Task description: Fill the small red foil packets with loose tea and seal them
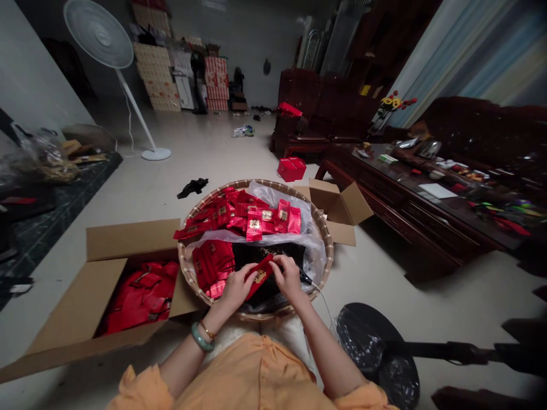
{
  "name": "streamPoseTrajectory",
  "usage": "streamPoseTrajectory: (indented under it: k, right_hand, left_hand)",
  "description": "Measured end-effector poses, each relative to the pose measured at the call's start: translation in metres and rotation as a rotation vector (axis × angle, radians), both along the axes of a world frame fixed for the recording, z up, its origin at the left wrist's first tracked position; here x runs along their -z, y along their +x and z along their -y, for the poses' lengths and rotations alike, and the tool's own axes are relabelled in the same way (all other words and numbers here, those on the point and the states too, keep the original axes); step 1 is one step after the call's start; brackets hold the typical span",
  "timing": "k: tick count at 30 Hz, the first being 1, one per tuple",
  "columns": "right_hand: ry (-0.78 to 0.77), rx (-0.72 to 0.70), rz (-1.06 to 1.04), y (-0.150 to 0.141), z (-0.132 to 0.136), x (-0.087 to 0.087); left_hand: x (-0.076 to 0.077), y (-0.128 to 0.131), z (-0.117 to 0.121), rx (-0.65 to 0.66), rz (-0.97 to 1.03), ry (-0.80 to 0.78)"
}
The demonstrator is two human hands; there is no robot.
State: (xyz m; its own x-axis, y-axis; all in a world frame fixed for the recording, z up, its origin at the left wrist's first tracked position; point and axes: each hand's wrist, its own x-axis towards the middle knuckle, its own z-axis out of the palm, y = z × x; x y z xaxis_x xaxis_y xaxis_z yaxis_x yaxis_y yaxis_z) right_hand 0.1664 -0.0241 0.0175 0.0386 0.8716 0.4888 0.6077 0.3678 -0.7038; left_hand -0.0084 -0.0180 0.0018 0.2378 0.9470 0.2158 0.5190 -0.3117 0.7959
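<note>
Left hand (236,287) and right hand (289,278) both pinch one gold-printed red packet (260,275) over round bamboo basket (329,250). Looks mid-batch: loose packets (265,219) heaped at basket's far side, packet stack (213,261) at left; cardboard box (83,299) beside basket holds red pouches (139,304). Finished share unclear.

A white standing fan (100,34) rose from the pale floor (217,156) at the left, and beyond it patterned boxes (158,77) were stacked by the far wall (256,34). A black heap (192,188), perhaps a cloth or a bag, lay crumpled nearer. A dark wooden table (371,202) stood at the right, and yellow and red flowers (394,102) showed near a striped curtain (470,65). Shiny clear plastic (363,344) covered part of a round black base (380,323).
</note>
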Motion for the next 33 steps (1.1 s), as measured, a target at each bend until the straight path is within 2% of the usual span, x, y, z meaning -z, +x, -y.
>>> streamPoseTrajectory:
  k: [5, 7, 10, 12, 14, 16, 18, 21, 23, 25, 29, 31, 33]
  right_hand:
    - [-0.192, 0.015, -0.199, 0.008, -0.001, 0.002]
    - [-0.281, -0.052, -0.338, 0.01, -0.002, 0.002]
    - [-0.453, -0.238, -0.519, 0.01, -0.002, 0.001]
    - [-0.574, -0.359, -0.576, 0.009, -0.002, 0.0]
    - [-0.668, -0.418, -0.608, 0.007, -0.003, 0.002]
    - [-0.69, -0.399, -0.647, 0.006, -0.004, 0.007]
    - [-0.625, -0.321, -0.656, 0.005, -0.005, 0.014]
    - [-0.477, -0.24, -0.571, 0.002, -0.006, 0.019]
    - [-0.456, -0.279, -0.539, 0.001, -0.005, 0.016]
    - [-0.512, -0.369, -0.568, 0.0, -0.003, 0.009]
    - [-0.705, -0.586, -0.64, 0.007, -0.003, 0.001]
    - [-0.78, -0.61, -0.647, 0.01, -0.004, 0.004]
    - [-0.828, -0.575, -0.687, 0.011, -0.005, 0.01]
  left_hand:
    - [0.003, -0.006, -0.013, -0.066, 0.254, -0.205]
    - [0.005, -0.007, -0.016, -0.115, 0.401, -0.329]
    - [0.008, -0.004, -0.016, -0.179, 0.559, -0.484]
    - [0.009, -0.003, -0.015, -0.173, 0.572, -0.49]
    - [0.008, -0.002, -0.015, -0.139, 0.517, -0.412]
    - [0.006, -0.003, -0.017, -0.102, 0.447, -0.299]
    - [0.005, -0.004, -0.019, -0.089, 0.432, -0.272]
    - [0.004, -0.003, -0.022, -0.188, 0.562, -0.456]
    - [0.004, -0.003, -0.023, -0.284, 0.656, -0.553]
    - [0.004, -0.002, -0.024, -0.328, 0.68, -0.563]
    - [0.005, -0.004, -0.024, -0.289, 0.609, -0.533]
    - [0.006, -0.005, -0.022, -0.261, 0.589, -0.538]
    - [0.006, -0.007, -0.023, -0.229, 0.584, -0.552]
